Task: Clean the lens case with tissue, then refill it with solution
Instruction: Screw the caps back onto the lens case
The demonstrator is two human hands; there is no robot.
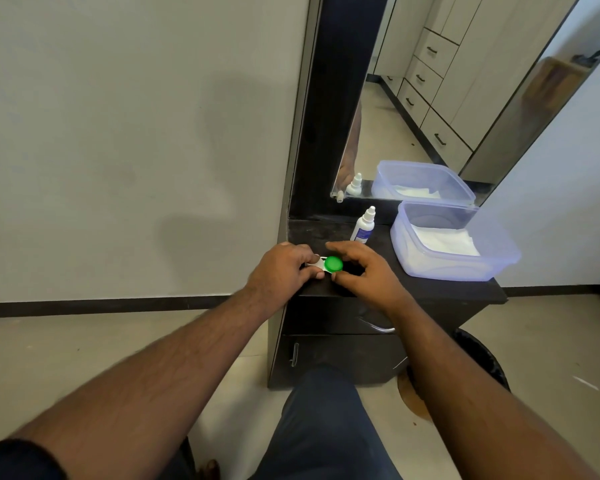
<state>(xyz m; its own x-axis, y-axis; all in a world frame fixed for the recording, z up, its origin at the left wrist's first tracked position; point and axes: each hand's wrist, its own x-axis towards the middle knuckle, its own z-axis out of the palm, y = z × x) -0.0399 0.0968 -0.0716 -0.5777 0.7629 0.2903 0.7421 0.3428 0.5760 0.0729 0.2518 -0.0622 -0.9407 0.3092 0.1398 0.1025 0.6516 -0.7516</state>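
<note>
Green is the cap (333,264) on the lens case (321,266), and you have it between your two hands near the front left of the dark cabinet top (430,289). Your left hand (280,271) holds the white end of the case, with the fingers curled around it. Your right hand (368,271) has its thumb and fingers curled around the green cap.

Behind your right hand stands the small white bottle (363,226), upright, with its cap on. To the right sits a see-through plastic box (454,242) with no lid. White tissues (445,242) lie flat inside it. The box takes up most of the right side of the top, and its front edge is near the front edge of the cabinet.

The case is close to the left edge, right beside the wall (118,133). A mirror (465,98) stands behind the bottle and the box. There is some bare top between your right hand and the box, and a little in front of the bottle.
</note>
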